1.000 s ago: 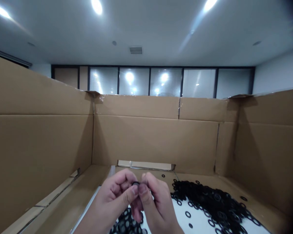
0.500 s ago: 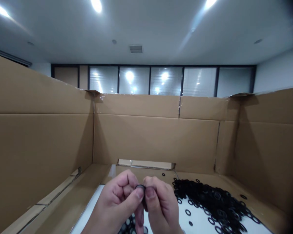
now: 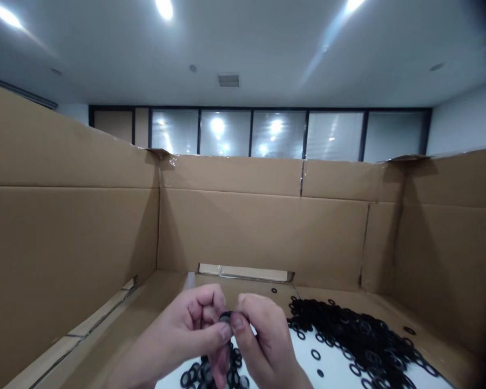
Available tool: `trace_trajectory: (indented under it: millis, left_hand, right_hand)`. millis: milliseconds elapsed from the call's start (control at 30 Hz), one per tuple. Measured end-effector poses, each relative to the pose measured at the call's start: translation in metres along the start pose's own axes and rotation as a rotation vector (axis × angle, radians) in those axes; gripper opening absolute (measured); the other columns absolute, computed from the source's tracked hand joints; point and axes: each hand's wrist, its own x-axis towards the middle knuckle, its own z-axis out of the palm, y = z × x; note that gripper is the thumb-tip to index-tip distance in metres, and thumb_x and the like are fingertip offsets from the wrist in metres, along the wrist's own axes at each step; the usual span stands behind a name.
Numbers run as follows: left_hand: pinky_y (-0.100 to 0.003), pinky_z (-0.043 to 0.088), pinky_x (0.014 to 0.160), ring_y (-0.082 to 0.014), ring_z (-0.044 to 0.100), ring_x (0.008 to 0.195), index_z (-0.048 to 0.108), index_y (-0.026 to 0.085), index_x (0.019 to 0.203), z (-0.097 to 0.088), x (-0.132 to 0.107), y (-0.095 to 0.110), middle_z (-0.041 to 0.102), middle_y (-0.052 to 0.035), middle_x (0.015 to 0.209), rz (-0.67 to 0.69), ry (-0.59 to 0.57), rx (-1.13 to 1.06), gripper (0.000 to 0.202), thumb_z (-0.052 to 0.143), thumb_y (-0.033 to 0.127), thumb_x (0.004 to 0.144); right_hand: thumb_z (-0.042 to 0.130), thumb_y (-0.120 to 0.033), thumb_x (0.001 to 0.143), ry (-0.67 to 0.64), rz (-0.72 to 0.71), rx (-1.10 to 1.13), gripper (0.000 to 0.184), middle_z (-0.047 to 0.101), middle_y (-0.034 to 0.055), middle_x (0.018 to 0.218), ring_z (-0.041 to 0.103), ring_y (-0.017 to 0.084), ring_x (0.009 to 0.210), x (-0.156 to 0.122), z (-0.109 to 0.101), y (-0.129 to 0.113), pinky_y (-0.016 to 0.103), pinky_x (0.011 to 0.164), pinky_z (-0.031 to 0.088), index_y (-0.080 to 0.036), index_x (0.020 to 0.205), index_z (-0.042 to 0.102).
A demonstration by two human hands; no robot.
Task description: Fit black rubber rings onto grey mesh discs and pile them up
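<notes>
Both hands meet at the low middle of the view over a small black ring (image 3: 225, 317), which shows a greyish part at its centre. My left hand (image 3: 186, 329) pinches it between thumb and fingers, with other fingers curled below. My right hand (image 3: 263, 335) grips its right edge with thumb and forefinger. The fingertips partly cover the ring. Beneath the hands lies a cluster of dark round pieces (image 3: 192, 374), some with grey or pale centres, partly hidden by the left fingers.
To the right spreads a large heap of black rings (image 3: 348, 329). A loose ring (image 3: 316, 354) and a small dark disc (image 3: 320, 373) lie on the white surface (image 3: 299, 367). Tall cardboard walls (image 3: 247, 227) stand at the left, back and right.
Both hands, still on the ring, have shifted slightly left, and the left wrist sits lower. More of the dark pieces beneath now shows. The whole view has moved a little.
</notes>
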Motion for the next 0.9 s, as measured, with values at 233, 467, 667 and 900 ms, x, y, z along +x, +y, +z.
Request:
trace_trajectory:
  millis: [233, 467, 667, 900]
  left_hand:
    - [-0.015, 0.050, 0.044, -0.0123, 0.068, 0.045, 0.053, 0.017, 0.088, -0.001, 0.008, -0.003, 0.068, 0.0034, 0.057, 0.040, 0.048, -0.012, 0.025, 0.074, 0.030, 0.088]
    - [-0.018, 0.051, 0.049, -0.0132, 0.069, 0.050, 0.052, 0.017, 0.079, -0.011, -0.001, 0.004, 0.070, -0.0010, 0.061, -0.142, 0.067, 0.160, 0.029, 0.077, 0.030, 0.083]
    - [-0.019, 0.052, 0.058, -0.0125, 0.069, 0.058, 0.057, 0.015, 0.081, -0.009, -0.001, 0.007, 0.071, -0.0016, 0.064, -0.127, 0.104, 0.248, 0.023, 0.075, 0.028, 0.086]
    - [-0.020, 0.053, 0.047, -0.0118, 0.063, 0.051, 0.058, 0.016, 0.085, 0.014, 0.020, -0.014, 0.066, -0.0003, 0.062, 0.101, 0.159, 0.023, 0.030, 0.073, 0.043, 0.087]
  right_hand:
    - [0.045, -0.018, 0.098, 0.118, 0.057, -0.030, 0.030, 0.040, -0.0055, 0.058, 0.039, 0.010, 0.050, -0.002, 0.009, 0.002, 0.024, 0.053, 0.030, -0.021, 0.069, 0.038]
    - [0.049, -0.023, 0.096, -0.174, 0.124, -0.118, 0.028, 0.047, -0.0044, 0.061, 0.042, 0.010, 0.054, 0.001, -0.004, 0.003, 0.025, 0.054, 0.029, -0.020, 0.069, 0.043]
    - [0.052, -0.022, 0.094, -0.151, 0.123, -0.092, 0.033, 0.041, -0.0058, 0.057, 0.037, 0.009, 0.051, 0.003, -0.006, 0.012, 0.023, 0.051, 0.026, -0.020, 0.065, 0.036]
    - [0.046, -0.024, 0.100, 0.263, 0.215, 0.044, 0.031, 0.044, -0.0074, 0.050, 0.041, 0.008, 0.040, -0.004, 0.010, 0.006, 0.019, 0.043, 0.033, -0.022, 0.069, 0.041]
